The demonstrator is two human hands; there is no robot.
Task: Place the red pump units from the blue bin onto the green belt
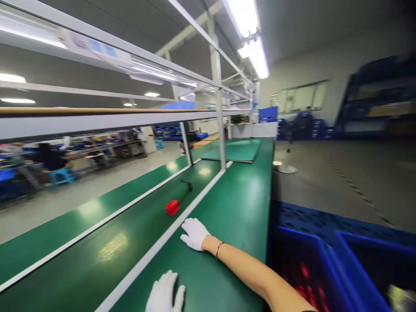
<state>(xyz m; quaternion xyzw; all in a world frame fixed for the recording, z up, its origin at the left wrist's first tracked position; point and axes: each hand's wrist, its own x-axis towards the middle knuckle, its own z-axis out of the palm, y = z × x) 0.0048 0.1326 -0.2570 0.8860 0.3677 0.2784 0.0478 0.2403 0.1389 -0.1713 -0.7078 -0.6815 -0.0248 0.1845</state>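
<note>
My right hand (195, 234), in a white glove, reaches across the green bench top (240, 208) with its fingertips by the white rail (152, 253). It holds nothing that shows. Lower down, my left hand (165, 294), also gloved in white, lies over the same surface with fingers spread and nothing in it; its wrist is cut off by the bottom edge. Past the rail, a small red object (172, 207) sits on the dark green belt (113, 249), not touched by either hand. A small black piece (189, 186) with a thin lead lies beyond it.
White posts (221, 143) and a long shelf beam (113, 123) rise over the line. At right on the floor stand a blue bin (312, 238) with red pieces inside and another blue bin (373, 242). A person (50, 156) sits far left.
</note>
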